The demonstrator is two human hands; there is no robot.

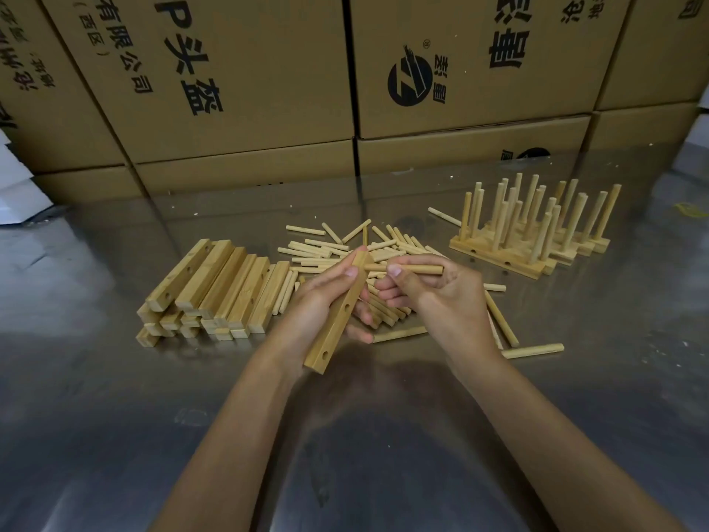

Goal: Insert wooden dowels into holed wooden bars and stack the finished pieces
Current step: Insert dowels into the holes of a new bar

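Above the steel table [115,416], we note L hand [326,297] gripping bar [337,324] tilted, holes exposed; R hand [441,297] pinching dowel [406,269] w/ tip at top hole, for insertion.

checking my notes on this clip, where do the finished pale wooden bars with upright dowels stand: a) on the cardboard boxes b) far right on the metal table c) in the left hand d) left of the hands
b: the finished pale wooden bars with upright dowels stand far right on the shiny metal table, beyond the right hand.
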